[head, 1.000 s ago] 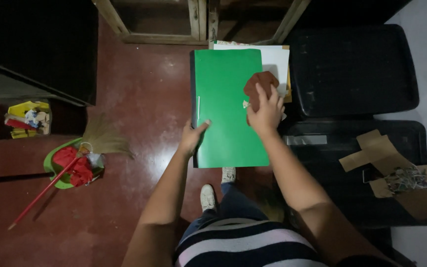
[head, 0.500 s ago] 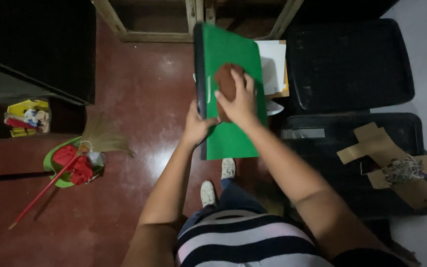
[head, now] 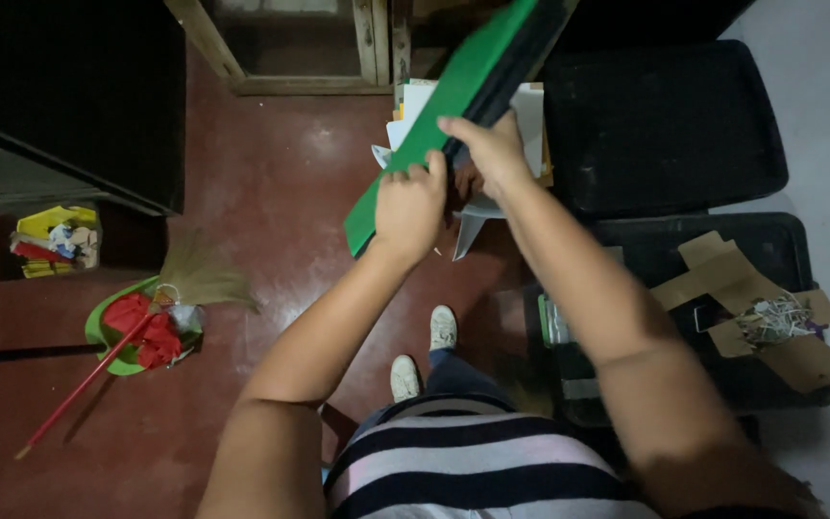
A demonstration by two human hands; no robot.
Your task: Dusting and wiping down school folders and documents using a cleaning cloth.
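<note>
I am seeing the board tilting above the papers, the bins sitting to the right, the broom lying in the dustpan at left.

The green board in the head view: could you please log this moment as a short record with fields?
held thing: green board, flat, dark backing, tilted steeply on edge
left hand: left hand grips its lower part
right hand: right hand grips its dark edge higher up
behind it: loose white papers
right side: black bins, cardboard scraps on the nearer one
floor left: green dustpan with red cloth, broom
</note>
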